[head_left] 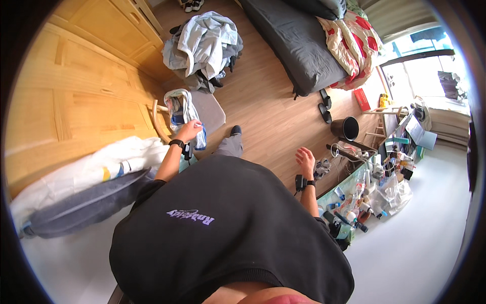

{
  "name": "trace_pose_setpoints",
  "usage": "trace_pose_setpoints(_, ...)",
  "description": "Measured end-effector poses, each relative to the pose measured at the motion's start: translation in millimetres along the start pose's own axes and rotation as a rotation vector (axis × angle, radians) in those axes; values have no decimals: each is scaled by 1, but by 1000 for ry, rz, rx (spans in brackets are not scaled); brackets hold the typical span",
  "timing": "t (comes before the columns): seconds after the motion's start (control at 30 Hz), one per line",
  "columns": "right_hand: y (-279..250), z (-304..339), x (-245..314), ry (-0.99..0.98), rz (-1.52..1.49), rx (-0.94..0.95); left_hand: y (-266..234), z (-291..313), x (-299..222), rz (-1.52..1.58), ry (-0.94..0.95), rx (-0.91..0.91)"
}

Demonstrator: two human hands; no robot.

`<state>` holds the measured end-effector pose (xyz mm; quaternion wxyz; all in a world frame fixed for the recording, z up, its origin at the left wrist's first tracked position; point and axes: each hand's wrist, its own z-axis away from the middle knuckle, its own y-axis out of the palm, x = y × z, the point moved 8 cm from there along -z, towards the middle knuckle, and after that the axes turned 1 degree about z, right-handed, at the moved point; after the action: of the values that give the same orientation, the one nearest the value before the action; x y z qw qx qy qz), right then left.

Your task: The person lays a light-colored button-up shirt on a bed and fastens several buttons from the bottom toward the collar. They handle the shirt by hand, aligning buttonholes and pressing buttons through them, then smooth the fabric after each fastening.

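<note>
Cloth (187, 110) seemingly on bedroom chair (212, 110)

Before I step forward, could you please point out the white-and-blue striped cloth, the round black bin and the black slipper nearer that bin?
White-and-blue striped cloth (183, 107): head view, on its upper folds.
Round black bin (336, 128): head view, on its outer wall.
Black slipper (324, 113): head view, on its top side.
</note>
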<state>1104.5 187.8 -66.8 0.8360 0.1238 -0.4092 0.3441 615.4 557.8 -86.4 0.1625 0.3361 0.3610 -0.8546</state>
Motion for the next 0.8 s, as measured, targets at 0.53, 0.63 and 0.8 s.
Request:
trace_pose_setpoints(0.53, 262, -299, 319, -310, 258, 559, -98, -206, -70, 307, -228, -337)
trace_pose_setpoints(0.63, 332, -320, 361, -430, 384, 703, -104, -224, -65, 344, -321, -439)
trace_pose_setpoints(0.8, 437, -338, 386, -393, 567, 962, -105, -262, -37, 336, -466, -593)
